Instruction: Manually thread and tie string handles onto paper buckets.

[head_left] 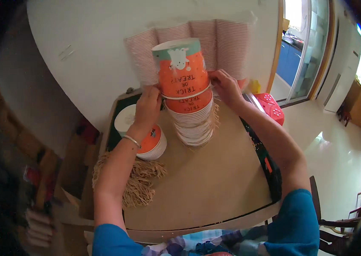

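Note:
An orange and green paper bucket (182,68) with a white ghost-like figure and dark lettering sits upside down on top of a tall stack of nested paper buckets (191,123). My left hand (148,106) pinches the left side of its rim. On the opposite side, the fingers of my right hand (226,87) are closed at the same rim. Strands of tan cord (216,115) hang along the stack's right side. A shorter stack of buckets (152,145) stands left of it, partly behind my left wrist.
Several tall columns of nested buckets in clear plastic (206,47) lean against the white wall. A bundle of tan cords (142,181) lies on the left of the brown tabletop (214,183). Beyond the table's right edge is a red stool (270,106).

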{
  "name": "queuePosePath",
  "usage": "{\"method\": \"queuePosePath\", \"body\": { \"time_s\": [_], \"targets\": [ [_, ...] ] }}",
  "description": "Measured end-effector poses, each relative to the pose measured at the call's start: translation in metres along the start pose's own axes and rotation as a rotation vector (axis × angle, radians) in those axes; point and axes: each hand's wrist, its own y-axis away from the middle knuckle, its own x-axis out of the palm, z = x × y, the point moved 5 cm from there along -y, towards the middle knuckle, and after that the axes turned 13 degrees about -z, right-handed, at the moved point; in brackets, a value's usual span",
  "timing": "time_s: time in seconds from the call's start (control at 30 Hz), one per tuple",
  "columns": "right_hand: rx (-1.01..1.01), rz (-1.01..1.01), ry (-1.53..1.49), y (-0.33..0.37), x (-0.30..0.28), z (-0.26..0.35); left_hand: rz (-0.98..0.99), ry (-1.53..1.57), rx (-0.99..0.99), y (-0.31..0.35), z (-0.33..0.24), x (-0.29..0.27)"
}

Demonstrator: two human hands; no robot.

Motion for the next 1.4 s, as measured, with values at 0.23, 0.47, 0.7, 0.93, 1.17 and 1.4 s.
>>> {"method": "queuePosePath", "body": {
  "time_s": [0.23,0.47,0.7,0.93,1.17,1.4],
  "targets": [
    [0.142,0.091,-0.180,-0.010,-0.011,0.007,0.063,-0.060,0.035,-0.003,-0.008,-0.010],
    [0.196,0.086,-0.180,-0.008,-0.011,-0.010,0.045,-0.101,0.100,-0.002,-0.006,-0.006],
    [0.257,0.156,-0.092,-0.012,-0.016,-0.003,0.083,-0.115,0.115,-0.011,-0.012,-0.008],
    [0.118,0.141,-0.035,-0.001,-0.017,-0.007,0.135,-0.133,0.122,0.002,-0.008,0.000],
    [0.114,0.135,-0.023,0.014,-0.028,0.005,0.182,-0.153,0.084,0.015,-0.013,-0.007],
    [-0.239,0.377,-0.070,0.050,-0.043,0.038,0.378,-0.141,0.226,0.050,-0.044,-0.032]
  ]
}}
